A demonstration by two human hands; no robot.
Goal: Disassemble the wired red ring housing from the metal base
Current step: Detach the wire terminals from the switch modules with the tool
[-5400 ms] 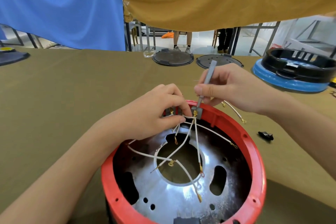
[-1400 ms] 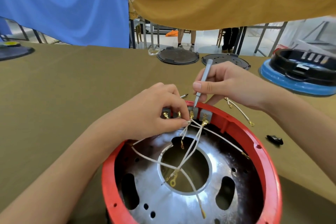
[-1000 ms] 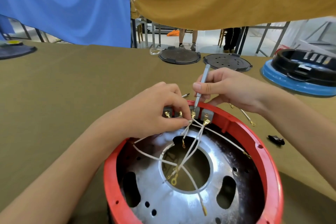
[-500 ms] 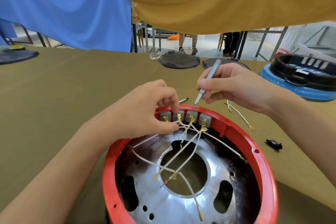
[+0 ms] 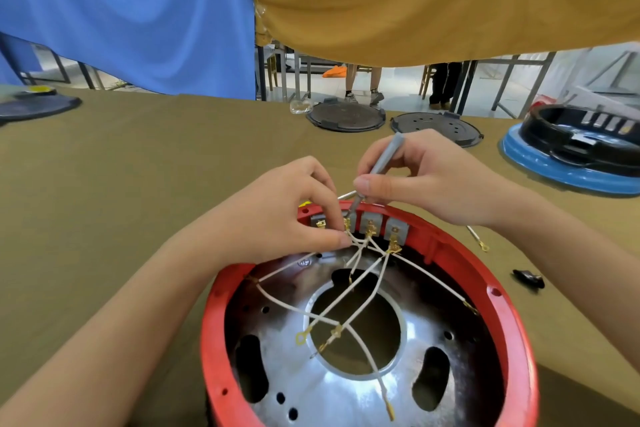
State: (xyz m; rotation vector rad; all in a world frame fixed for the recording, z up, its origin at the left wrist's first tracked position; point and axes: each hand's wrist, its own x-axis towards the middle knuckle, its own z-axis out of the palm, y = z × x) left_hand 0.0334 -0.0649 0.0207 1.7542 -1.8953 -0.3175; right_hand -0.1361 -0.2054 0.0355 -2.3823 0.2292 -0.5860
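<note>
Red ring housing [image 5: 512, 329]: left hand [image 5: 287, 215] pinches white wires [image 5: 353, 246]; right hand [image 5: 426, 180] grips grey screwdriver [image 5: 379, 166].

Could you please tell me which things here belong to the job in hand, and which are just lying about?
In the job:
red ring housing
metal base
white wires
grey tool, held by right hand
left hand, at the wires

Lying about:
two dark lids
blue-rimmed black housing
small black part
</note>
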